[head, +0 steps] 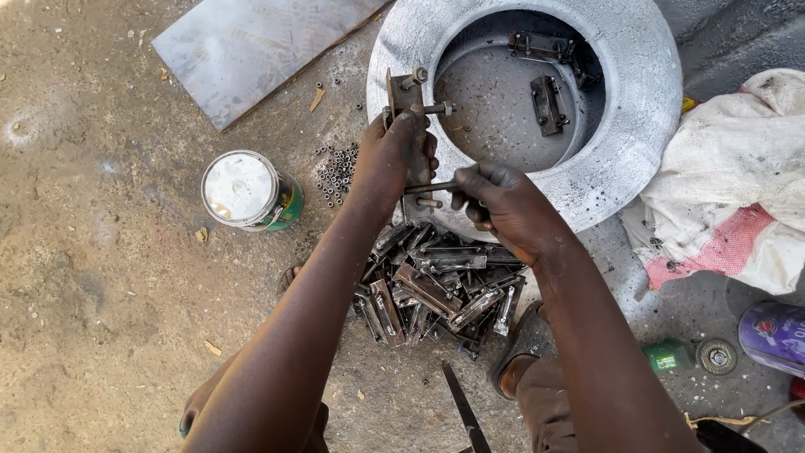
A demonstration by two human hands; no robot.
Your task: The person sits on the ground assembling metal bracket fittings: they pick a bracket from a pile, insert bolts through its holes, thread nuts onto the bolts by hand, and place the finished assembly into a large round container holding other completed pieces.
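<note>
Two hands' grips closed: left hand (pixel 392 159) around metal bracket (pixel 404 94), right hand (pixel 501 204) on bolt (pixel 429 188).

Bare, dusty concrete floor (pixel 92 277) in bright daylight, strewn with small chips and grit. A flat grey metal sheet (pixel 251 46) lies at the top, and a crumpled white sack (pixel 738 176) lies at the right edge.

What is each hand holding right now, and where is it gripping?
Left hand grips the metal bracket around its middle; right hand pinches a bolt by its end.
</note>
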